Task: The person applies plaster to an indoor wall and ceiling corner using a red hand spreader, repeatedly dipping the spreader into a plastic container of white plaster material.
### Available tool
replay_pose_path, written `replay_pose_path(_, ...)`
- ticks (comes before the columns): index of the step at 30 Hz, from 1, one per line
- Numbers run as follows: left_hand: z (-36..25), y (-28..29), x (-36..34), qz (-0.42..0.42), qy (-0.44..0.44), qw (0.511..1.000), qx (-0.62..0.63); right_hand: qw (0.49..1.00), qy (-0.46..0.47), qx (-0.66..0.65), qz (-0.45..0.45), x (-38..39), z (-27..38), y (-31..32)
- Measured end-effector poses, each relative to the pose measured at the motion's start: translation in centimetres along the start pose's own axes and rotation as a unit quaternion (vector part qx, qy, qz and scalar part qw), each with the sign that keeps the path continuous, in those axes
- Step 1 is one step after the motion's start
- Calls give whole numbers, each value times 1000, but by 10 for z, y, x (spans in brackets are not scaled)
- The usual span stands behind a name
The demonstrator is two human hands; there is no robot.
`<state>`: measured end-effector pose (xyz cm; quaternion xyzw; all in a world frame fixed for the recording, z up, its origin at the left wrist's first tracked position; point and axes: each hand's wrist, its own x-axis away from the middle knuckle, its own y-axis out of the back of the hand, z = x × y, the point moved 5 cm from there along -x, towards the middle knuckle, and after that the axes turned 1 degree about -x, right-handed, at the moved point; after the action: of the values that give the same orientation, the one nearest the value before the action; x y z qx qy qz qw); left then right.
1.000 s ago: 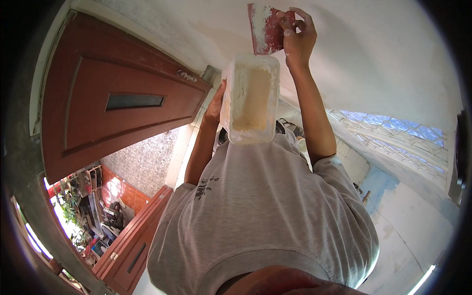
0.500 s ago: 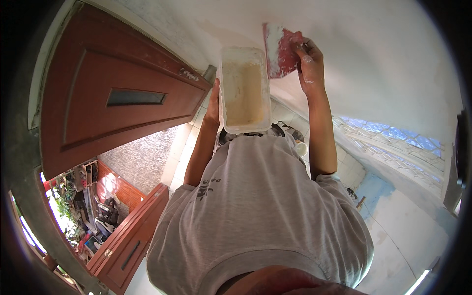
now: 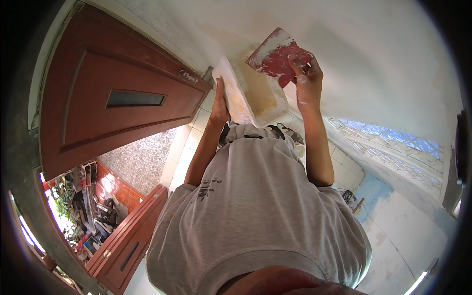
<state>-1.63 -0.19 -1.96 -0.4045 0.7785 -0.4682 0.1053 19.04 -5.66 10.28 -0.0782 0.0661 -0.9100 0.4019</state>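
Observation:
My left hand (image 3: 220, 101) grips the side of a translucent plastic tub (image 3: 236, 103), which is tilted so that its pale, putty-stained inside faces right toward my other hand. In my right hand (image 3: 307, 81) is a red putty scraper (image 3: 270, 56), smeared with white putty. Its blade lies over the upper right part of the tub's opening; whether it touches the tub I cannot tell.
A pale plastered wall (image 3: 373, 59) fills the upper right. At left are a brown door (image 3: 83, 113) and an opening onto plants and clutter (image 3: 73, 206). A patterned grille window (image 3: 383, 137) is on the right, a tiled floor (image 3: 194, 137) below.
Since one second ago the scraper has come down from the wall and swung left over the tub. The tub has gone from facing upward to tilted toward the scraper.

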Motion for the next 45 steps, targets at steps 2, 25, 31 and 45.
replay_pose_path(2, 4, -4, -2, 3, 1, 1000, 5, 1000, 30, 2, -7, -1, -10, -1)
replay_pose_path(25, 28, 17, -12, -48, -39, 994, -94, 995, -11, -98, 16, 19, -18, -18)
replay_pose_path(31, 23, 9, -6, -16, -32, 992, -120, 992, -22, -115, 36, 20, -22, -18)
replay_pose_path(45, 11, 41, -21, -33, -87, 990, -107, 982, -28, -172, 73, -8, -25, -18)
